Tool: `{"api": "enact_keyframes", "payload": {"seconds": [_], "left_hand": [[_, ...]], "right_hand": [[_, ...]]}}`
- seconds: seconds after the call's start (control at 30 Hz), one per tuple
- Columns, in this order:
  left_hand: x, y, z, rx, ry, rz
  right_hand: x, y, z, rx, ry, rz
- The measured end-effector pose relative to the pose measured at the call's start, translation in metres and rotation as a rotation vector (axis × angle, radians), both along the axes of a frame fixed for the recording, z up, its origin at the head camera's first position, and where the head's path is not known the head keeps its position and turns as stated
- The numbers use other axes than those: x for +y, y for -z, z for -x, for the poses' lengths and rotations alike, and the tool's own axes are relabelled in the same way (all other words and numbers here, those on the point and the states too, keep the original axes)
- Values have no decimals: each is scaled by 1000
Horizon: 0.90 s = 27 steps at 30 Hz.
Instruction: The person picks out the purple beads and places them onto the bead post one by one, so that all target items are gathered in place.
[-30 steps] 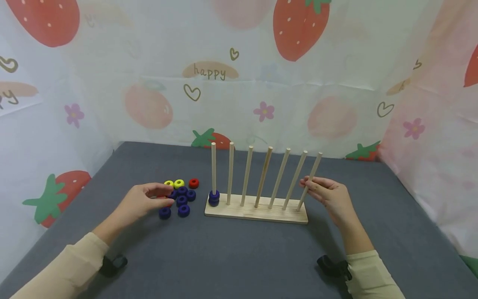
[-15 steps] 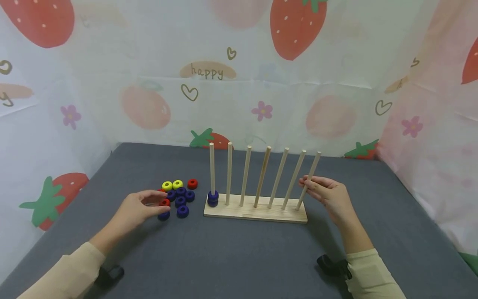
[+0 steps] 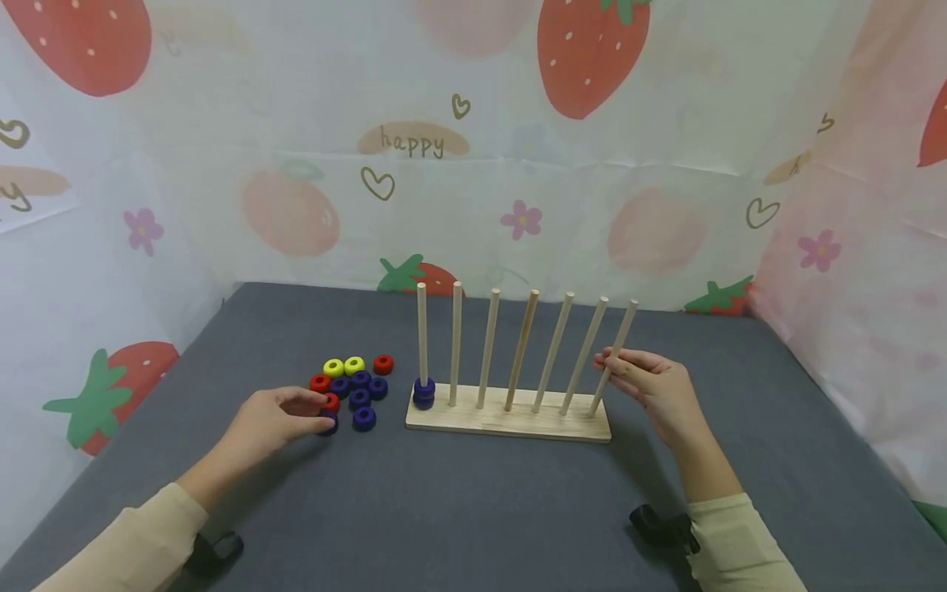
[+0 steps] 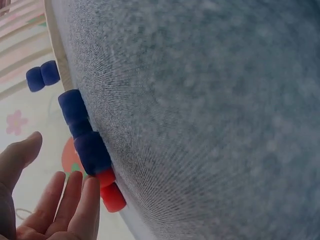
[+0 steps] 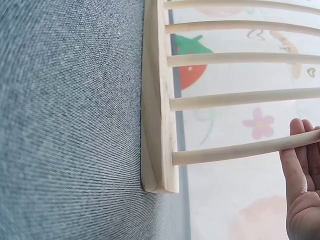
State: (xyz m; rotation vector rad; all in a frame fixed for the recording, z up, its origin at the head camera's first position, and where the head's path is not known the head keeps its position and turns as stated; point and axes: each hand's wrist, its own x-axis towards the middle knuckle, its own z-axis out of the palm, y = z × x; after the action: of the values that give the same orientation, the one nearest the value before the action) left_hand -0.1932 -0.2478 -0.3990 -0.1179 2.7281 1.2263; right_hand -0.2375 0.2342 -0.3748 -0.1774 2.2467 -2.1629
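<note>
My left hand [image 3: 270, 423] reaches over the near left of a group of beads, its thumb and fingers apart around a blue bead [image 3: 330, 423]. In the left wrist view a blue bead [image 4: 93, 152] lies by the fingertips, with nothing pinched. Beside it are a red bead [image 3: 330, 402] and several other blue ones. The wooden peg rack [image 3: 506, 423] has a row of upright pegs. Two blue beads [image 3: 424, 393] are stacked on its leftmost peg. My right hand [image 3: 654, 390] holds the rightmost peg [image 3: 621, 333] between thumb and fingers.
Two yellow beads [image 3: 354, 364] and a red bead [image 3: 383, 363] lie at the back of the group. Everything stands on a dark grey cloth-covered table [image 3: 473, 518]. A strawberry-printed curtain [image 3: 473, 205] closes off the back and sides.
My left hand has moved slightly back and down, from above the red beads to the front left blue bead, uncovering the red ones. The right hand stays on its peg.
</note>
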Motion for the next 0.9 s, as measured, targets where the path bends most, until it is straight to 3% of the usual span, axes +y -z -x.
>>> {"api": "enact_keyframes", "payload": {"seconds": [0.57, 0.9], "left_hand": [[0, 4, 0, -55, -10, -69], [0, 6, 5, -87, -34, -58]], "right_hand": [[1, 0, 0, 3, -17, 10], [1, 1, 0, 13, -19, 8]]}}
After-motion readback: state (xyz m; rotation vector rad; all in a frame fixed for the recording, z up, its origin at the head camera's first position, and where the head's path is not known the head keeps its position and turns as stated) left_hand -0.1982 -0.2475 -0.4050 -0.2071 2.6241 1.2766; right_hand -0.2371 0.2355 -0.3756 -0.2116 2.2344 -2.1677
